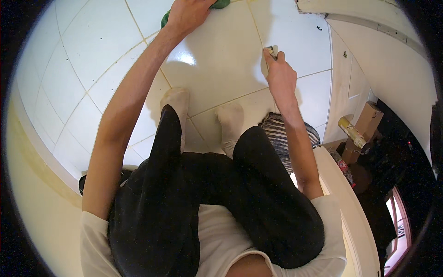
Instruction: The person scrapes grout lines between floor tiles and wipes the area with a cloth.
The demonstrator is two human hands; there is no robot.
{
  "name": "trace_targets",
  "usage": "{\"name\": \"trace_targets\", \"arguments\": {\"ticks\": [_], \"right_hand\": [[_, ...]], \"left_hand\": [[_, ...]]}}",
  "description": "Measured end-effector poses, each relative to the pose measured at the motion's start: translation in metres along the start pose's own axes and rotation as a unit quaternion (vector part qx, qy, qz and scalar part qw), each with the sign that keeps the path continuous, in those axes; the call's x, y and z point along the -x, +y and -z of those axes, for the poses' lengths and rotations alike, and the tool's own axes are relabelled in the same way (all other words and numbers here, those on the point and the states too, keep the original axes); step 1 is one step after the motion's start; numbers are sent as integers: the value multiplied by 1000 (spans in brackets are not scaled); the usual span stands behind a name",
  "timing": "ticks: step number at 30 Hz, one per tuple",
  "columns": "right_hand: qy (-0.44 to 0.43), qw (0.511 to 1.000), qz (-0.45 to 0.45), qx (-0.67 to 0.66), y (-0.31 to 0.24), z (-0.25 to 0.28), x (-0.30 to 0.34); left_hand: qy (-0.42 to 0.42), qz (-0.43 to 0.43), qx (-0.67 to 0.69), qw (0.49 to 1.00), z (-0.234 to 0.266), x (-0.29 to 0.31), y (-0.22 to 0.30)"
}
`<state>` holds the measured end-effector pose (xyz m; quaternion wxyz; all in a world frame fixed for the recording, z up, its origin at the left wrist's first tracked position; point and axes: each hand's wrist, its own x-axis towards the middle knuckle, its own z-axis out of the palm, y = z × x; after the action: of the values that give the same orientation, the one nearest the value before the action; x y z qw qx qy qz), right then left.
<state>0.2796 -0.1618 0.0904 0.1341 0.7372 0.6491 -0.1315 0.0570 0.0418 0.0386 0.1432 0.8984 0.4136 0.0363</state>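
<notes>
Cloth point(221, 4), likely soft, lies ahead-left of the striped bundle point(278, 134) beneath your left hand point(190, 15), grip unclear; take it by its middle. Ahead of the bundle, your right hand point(282, 76) holds a small, probably light tool point(271, 49); grasp its near end.

The white tile floor point(221, 46) before me is bright, with one strong glare point(185, 57) near my left forearm point(146, 69). Soft shadow lies beside my right hand point(282, 77). The space on the right point(398, 138) is dim and grainy. The fisheye lens bends straight edges, and the corners become black.
</notes>
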Motion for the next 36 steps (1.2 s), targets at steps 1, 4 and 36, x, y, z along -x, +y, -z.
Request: {"name": "trace_targets", "arguments": {"ticks": [1,4,36], "right_hand": [[24,1000,6,-3,1,-6,0],[8,1000,2,15,1,-3,-1],[48,998,5,-27,8,-6,-3]], "left_hand": [[4,-2,-3,1000,-2,-1,0],[-29,12,-25,999,1,-3,4],[0,-9,20,1000,-2,0,0]]}}
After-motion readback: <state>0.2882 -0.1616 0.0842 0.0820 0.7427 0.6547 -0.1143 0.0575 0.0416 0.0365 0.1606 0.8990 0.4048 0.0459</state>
